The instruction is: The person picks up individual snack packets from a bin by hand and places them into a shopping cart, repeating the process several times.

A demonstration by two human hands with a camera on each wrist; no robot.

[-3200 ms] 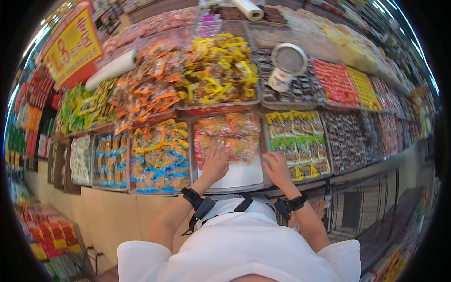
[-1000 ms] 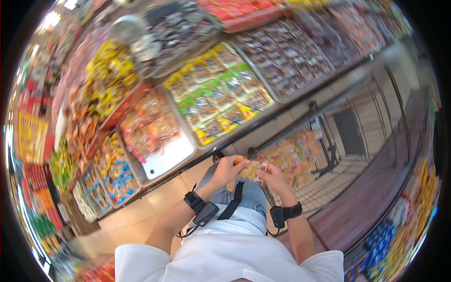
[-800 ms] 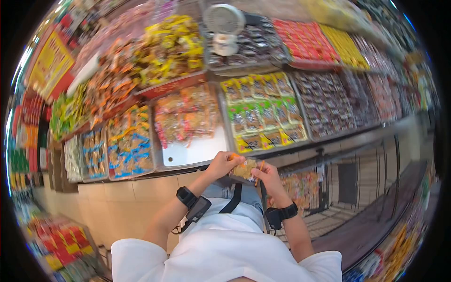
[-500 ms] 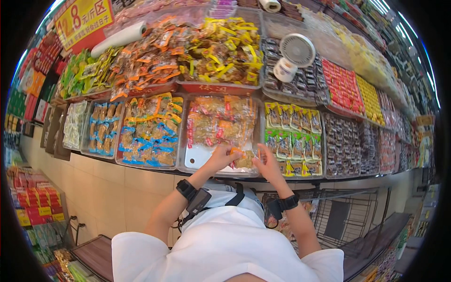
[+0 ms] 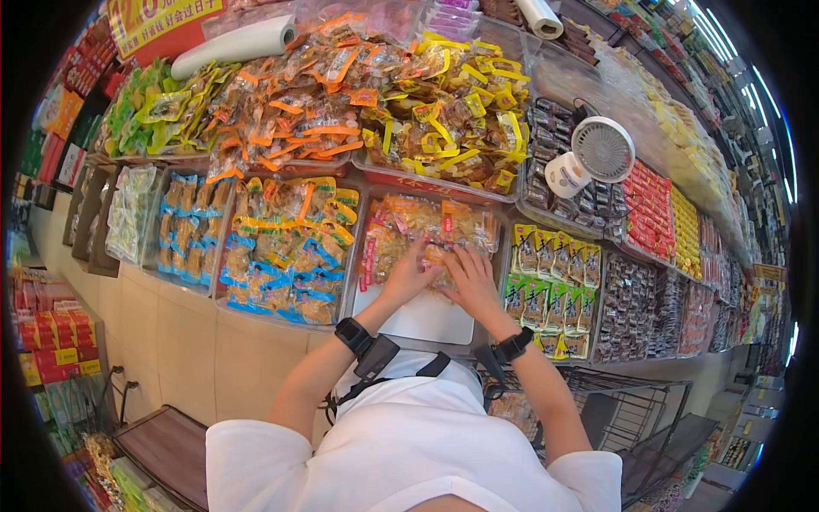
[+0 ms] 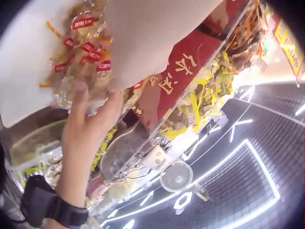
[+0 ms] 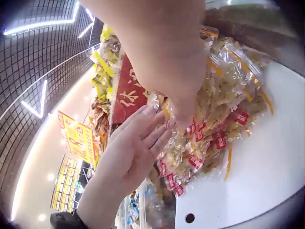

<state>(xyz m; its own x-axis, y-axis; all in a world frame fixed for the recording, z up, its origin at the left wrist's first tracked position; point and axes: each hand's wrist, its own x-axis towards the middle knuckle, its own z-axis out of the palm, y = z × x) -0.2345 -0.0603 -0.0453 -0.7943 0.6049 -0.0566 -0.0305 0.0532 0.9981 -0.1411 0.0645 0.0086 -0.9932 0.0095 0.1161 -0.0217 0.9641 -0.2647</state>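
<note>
Both hands [image 5: 444, 277] moved onto snack packets [image 5: 426, 230]

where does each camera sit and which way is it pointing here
Head: worn on the head, facing down at the shop's snack trays; white shirt, both forearms, left hand and right hand show.
Left wrist: on the left wrist, facing the right hand on clear red-labelled snack packets.
Right wrist: on the right wrist, facing the left hand.
Both wrist views share the packets in the white tray.
</note>
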